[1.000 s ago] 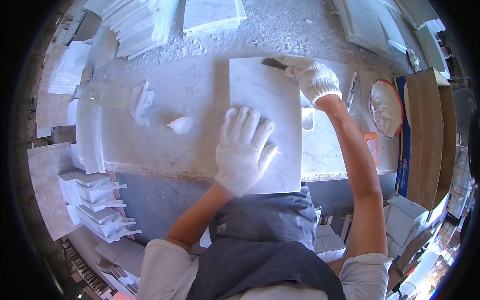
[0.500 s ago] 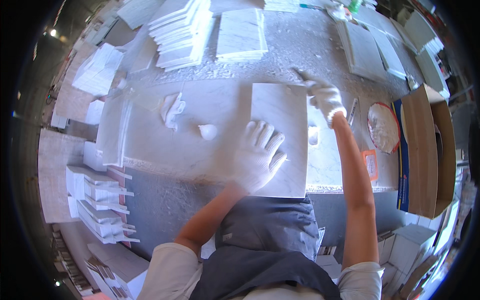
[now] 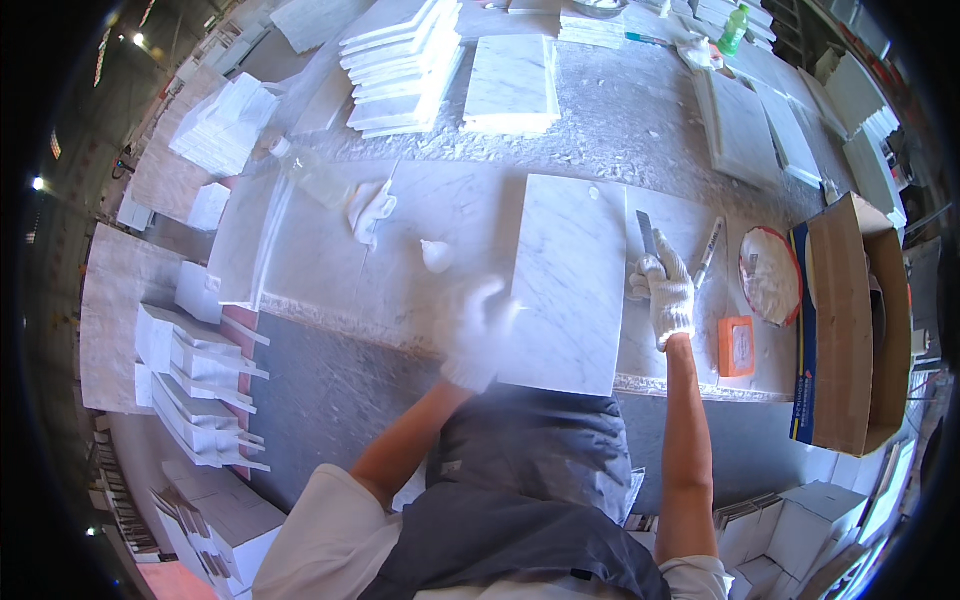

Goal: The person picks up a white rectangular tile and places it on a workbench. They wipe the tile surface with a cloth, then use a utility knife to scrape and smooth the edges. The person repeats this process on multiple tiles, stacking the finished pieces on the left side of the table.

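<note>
A white marble tile (image 3: 570, 290) with grey veins lies flat before me, its near edge by my apron. My left hand (image 3: 477, 335), in a white knit glove, is beside the tile's left edge; motion blurs its fingers. My gloved right hand (image 3: 664, 290) is closed on a putty knife (image 3: 646, 232), whose metal blade points away from me, just right of the tile. A small white lump (image 3: 435, 256) and a crumpled white cloth (image 3: 371, 212) lie to the left. A marker pen (image 3: 710, 250) rests right of my right hand.
An open cardboard box (image 3: 845, 320) stands at the right, by a round bag of white powder (image 3: 770, 275) and an orange box (image 3: 736, 347). Tile stacks (image 3: 400, 70) stand at the back. A clear bottle (image 3: 310, 175) lies at the left; a green bottle (image 3: 734, 30) stands far right.
My left hand has lifted off the tile's face and moved to its left edge. My right hand has come nearer with the putty knife from the tile's far right corner. The view has shifted slightly.
</note>
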`<state>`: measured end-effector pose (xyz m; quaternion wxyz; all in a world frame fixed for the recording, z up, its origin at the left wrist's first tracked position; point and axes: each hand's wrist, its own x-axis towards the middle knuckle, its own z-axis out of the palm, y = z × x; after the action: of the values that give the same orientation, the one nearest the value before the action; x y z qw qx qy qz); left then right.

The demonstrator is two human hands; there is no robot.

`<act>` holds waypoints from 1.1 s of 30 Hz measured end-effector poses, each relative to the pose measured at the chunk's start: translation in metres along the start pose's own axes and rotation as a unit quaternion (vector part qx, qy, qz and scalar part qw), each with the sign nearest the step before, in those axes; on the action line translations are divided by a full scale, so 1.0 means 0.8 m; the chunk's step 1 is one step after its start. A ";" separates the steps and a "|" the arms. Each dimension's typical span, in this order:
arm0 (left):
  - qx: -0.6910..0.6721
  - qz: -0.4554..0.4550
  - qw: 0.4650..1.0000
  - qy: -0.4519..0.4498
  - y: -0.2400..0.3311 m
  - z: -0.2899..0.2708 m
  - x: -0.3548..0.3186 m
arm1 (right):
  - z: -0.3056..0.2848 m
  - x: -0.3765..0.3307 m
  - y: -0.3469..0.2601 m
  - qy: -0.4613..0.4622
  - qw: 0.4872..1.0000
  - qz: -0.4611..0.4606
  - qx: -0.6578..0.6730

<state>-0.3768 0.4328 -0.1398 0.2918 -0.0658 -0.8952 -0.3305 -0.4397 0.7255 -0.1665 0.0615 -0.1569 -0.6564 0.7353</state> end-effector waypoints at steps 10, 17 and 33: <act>0.057 -0.103 0.990 0.073 -0.116 -0.013 0.025 | 0.014 -0.009 0.058 0.085 0.985 -0.137 -0.061; -0.177 -0.224 0.958 0.039 -0.100 0.015 0.062 | 0.017 -0.015 0.053 0.138 0.957 -0.187 -0.176; 0.167 0.080 0.978 -0.096 -0.019 0.100 0.160 | 0.022 -0.030 0.016 0.164 0.920 -0.236 -0.266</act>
<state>-0.5252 0.4615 -0.1245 0.2370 -0.1186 -0.9534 -0.1444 -0.4213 0.7003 -0.1744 0.2964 -0.1267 -0.8262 0.4620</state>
